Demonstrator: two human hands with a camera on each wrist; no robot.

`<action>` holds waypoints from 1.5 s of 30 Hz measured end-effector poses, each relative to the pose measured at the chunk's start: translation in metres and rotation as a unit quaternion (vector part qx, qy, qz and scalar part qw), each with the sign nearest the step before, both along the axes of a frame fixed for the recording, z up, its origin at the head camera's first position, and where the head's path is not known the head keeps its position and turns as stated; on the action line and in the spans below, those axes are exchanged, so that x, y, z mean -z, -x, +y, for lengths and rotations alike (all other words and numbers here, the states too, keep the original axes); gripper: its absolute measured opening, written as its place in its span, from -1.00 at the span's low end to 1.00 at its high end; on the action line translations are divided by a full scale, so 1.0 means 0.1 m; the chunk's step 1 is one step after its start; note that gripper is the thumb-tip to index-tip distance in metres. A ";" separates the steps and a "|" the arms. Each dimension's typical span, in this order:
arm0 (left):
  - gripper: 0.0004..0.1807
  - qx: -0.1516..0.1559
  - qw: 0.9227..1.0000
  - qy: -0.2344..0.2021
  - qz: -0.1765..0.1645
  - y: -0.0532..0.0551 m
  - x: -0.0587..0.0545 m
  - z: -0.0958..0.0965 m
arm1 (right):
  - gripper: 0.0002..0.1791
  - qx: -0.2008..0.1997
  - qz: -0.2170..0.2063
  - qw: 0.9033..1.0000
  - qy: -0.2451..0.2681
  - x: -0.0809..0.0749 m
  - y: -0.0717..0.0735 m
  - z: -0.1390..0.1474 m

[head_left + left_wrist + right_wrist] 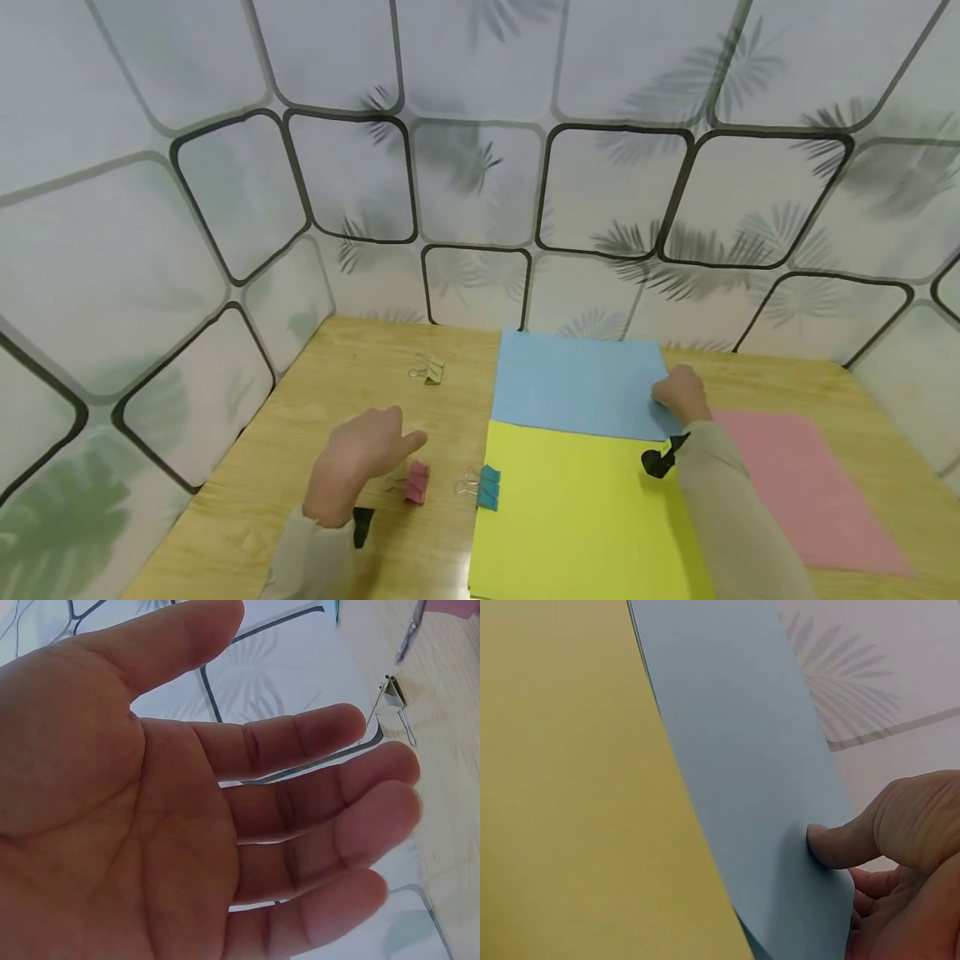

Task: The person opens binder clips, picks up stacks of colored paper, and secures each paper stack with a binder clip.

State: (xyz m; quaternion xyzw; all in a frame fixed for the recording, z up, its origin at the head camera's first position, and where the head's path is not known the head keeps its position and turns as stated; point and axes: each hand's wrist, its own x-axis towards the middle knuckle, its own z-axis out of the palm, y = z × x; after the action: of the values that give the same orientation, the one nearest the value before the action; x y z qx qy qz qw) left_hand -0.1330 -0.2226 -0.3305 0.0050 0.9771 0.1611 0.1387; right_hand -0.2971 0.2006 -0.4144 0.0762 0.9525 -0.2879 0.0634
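My right hand (pixel 682 393) pinches the right edge of a blue sheet of paper (pixel 577 379); in the right wrist view its thumb lies on top and the other fingers are partly hidden behind the sheet. A yellow sheet (pixel 577 517) overlaps the blue one's near edge. A blue binder clip (pixel 489 487) sits at the yellow sheet's left edge. My left hand (pixel 360 454) hovers left of the papers, holding nothing, its fingers extended in the left wrist view. Close by it lies a pink binder clip (pixel 417 482).
Farther back on the wooden table (pixel 247 517) lies a yellow-green binder clip (pixel 432 369). A pink sheet (pixel 817 492) rests to the right, partly behind my right forearm. Patterned wall covering (pixel 480 183) stands along the back and left.
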 end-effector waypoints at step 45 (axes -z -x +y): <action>-0.37 0.011 1.000 0.006 -0.008 0.04 0.02 0.10 | -0.78 0.013 -0.049 0.998 -0.027 -0.04 0.09 -0.04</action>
State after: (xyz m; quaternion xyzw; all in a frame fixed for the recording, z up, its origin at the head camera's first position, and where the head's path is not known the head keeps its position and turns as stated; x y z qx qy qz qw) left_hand -0.1367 -0.2122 -0.3326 0.0136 0.9768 0.1539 0.1479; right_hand -0.3063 0.1971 -0.4107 0.1040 0.9546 -0.2589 0.1047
